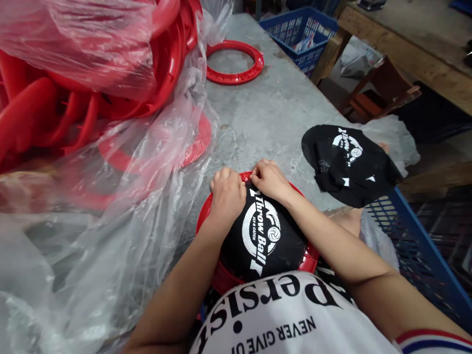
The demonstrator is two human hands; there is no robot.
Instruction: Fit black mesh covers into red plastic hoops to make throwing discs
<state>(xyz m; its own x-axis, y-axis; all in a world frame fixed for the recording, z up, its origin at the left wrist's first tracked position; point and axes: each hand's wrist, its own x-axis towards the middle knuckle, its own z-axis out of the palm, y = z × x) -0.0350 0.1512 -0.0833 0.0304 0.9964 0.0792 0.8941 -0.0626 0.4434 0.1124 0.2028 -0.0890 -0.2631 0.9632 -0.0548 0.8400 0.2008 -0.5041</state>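
Observation:
A red plastic ring (pixel 312 256) leans against my body at the table's edge, with a black mesh fabric disc (pixel 230 250) printed "Throw Ball" lying across its opening. At the far rim, my left hand (pixel 229 192) is closed, its fingers curled over the fabric and ring edge. Beside it, my right hand (pixel 271 178) pinches the fabric's far edge close to the rim. The fingertips of both hands are partly hidden. To the right, more black printed fabric pieces (pixel 341 160) lie loosely at the table's edge.
At left, a clear plastic bag (pixel 121 246) spreads over a heap of red rings (pixel 81 105). One loose red ring (pixel 236 78) lies farther back on the grey table (pixel 250 110). Blue crates stand behind (pixel 273 27) and at right (pixel 427 250). A brown chair (pixel 383 88) is beyond.

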